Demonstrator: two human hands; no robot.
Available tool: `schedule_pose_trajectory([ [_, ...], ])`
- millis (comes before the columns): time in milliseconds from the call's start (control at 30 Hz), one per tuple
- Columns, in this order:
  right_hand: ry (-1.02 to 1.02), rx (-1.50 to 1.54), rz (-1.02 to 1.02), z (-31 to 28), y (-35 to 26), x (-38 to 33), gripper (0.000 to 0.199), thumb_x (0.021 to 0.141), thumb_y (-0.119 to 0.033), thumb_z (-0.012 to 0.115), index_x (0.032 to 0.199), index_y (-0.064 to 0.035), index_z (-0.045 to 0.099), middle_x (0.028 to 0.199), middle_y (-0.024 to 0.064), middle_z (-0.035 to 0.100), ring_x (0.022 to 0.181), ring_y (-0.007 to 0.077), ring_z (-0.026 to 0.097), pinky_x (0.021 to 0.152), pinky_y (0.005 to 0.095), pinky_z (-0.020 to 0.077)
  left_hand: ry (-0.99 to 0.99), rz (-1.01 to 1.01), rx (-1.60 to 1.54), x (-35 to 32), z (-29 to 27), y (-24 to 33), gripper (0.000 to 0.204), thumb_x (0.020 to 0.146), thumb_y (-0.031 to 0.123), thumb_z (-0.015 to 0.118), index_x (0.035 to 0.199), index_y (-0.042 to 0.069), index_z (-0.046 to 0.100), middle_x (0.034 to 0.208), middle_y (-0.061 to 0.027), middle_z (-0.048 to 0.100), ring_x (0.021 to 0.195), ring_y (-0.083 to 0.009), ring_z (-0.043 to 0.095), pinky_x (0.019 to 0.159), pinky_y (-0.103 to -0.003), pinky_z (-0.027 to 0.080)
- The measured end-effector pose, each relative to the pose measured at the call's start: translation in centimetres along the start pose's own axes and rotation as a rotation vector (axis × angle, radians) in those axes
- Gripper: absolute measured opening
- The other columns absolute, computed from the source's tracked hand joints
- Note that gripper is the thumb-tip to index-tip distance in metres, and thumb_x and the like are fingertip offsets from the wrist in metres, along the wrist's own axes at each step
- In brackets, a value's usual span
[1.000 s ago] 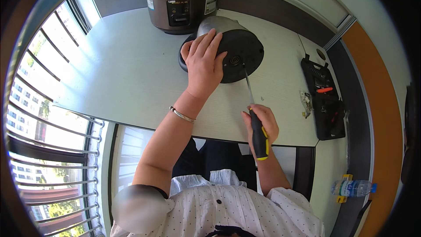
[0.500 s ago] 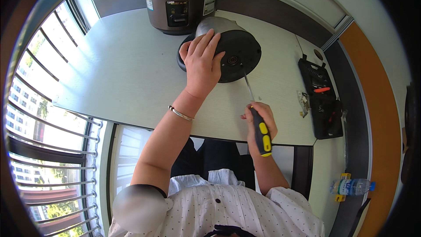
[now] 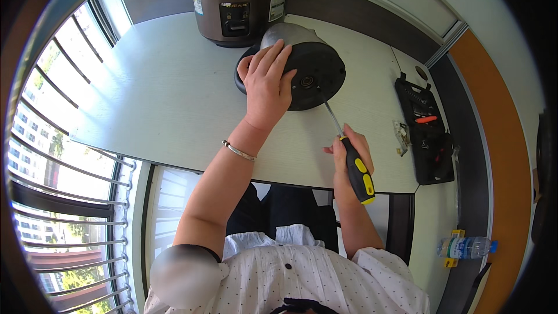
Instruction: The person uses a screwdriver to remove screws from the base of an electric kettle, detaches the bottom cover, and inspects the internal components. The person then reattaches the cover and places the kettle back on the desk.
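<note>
An electric kettle (image 3: 325, 70) with a silver metal body lies on its side on the table, its black underside and round centre connector facing me. My left hand (image 3: 268, 84) grips it from the left, fingers stretched over the black base and thumb along its face. My right hand (image 3: 353, 151) is closed round a screwdriver (image 3: 361, 175) with a black and yellow handle. The thin shaft slants up and left, and its tip meets the kettle's underside just right of the connector. A screw at the tip is too small to make out.
Behind the kettle stands a brown rice cooker (image 3: 244, 6). To the right lie an open black tool case (image 3: 423, 104) with a red-handled tool and a small clear bag of parts (image 3: 401, 136). A water bottle (image 3: 468, 248) is at the lower right. Barred windows are on the left.
The screwdriver's handle and my right hand have swung a little to the right, while the tip stays by the connector. My left hand and the kettle have barely shifted.
</note>
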State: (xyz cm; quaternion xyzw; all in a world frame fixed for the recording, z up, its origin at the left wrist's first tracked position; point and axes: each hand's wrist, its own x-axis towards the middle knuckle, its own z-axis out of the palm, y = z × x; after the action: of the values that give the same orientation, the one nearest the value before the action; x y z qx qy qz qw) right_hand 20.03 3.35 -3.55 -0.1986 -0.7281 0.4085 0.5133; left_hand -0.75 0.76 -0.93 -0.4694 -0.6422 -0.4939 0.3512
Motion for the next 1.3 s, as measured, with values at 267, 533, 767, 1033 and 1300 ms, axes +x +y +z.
schedule_pose_trajectory([
  [267, 0.02, -0.273, -0.5, 0.8, 1.4, 0.2, 0.035, 0.068, 0.011, 0.074, 0.097, -0.0002, 0.057, 0.091, 0.0157, 0.063, 0.076, 0.0202, 0.063, 0.068, 0.0267, 0.0518, -0.004, -0.012, 0.001, 0.0, 0.1, -0.1, 0.039, 0.077, 0.01, 0.067, 0.115, 0.006, 0.063, 0.123, -0.006, 0.061, 0.111, -0.0227, 0.055, 0.097, -0.036, 0.03],
  [533, -0.001, -0.21, -0.429, 0.3, 1.5, -0.1, 0.037, 0.068, 0.013, 0.074, 0.1, -0.0023, 0.064, 0.093, 0.0145, 0.063, 0.075, 0.0212, 0.064, 0.065, 0.0265, 0.0515, -0.013, -0.027, 0.02, 0.2, 0.0, -0.1, 0.04, 0.077, 0.01, 0.068, 0.116, 0.007, 0.062, 0.123, -0.0056, 0.061, 0.112, -0.0215, 0.055, 0.097, -0.035, 0.029],
  [767, -0.13, -0.194, -0.503, 0.1, 2.0, 0.2, 0.038, 0.069, 0.011, 0.071, 0.103, -0.0044, 0.066, 0.094, 0.0119, 0.06, 0.072, 0.0187, 0.063, 0.062, 0.0247, 0.0504, -0.031, -0.042, -0.04, 0.5, -0.1, -1.3, 0.041, 0.076, 0.008, 0.067, 0.117, 0.009, 0.062, 0.123, -0.0046, 0.06, 0.113, -0.0222, 0.052, 0.098, -0.039, 0.028],
  [1033, -0.245, -0.247, -0.412, -0.7, 1.9, 0.1, 0.042, 0.063, 0.004, 0.069, 0.103, -0.0092, 0.067, 0.096, 0.0093, 0.056, 0.073, 0.0192, 0.061, 0.062, 0.0243, 0.0494, 0.055, -0.033, 0.088, 0.8, -0.8, 1.1, 0.04, 0.077, 0.011, 0.068, 0.116, 0.01, 0.061, 0.124, -0.0109, 0.054, 0.115, -0.0327, 0.046, 0.098, -0.04, 0.029],
  [1300, -0.224, -0.231, -0.371, -0.6, 2.3, 0.5, 0.04, 0.063, 0.006, 0.067, 0.1, -0.0101, 0.067, 0.096, 0.0096, 0.055, 0.074, 0.0205, 0.061, 0.063, 0.0261, 0.0505, -0.215, 0.022, -0.24, -2.6, -1.8, 3.7, 0.016, 0.078, 0.013, 0.07, 0.091, 0.003, 0.067, 0.076, -0.008, 0.059, 0.067, -0.0237, 0.058, 0.062, -0.031, 0.045],
])
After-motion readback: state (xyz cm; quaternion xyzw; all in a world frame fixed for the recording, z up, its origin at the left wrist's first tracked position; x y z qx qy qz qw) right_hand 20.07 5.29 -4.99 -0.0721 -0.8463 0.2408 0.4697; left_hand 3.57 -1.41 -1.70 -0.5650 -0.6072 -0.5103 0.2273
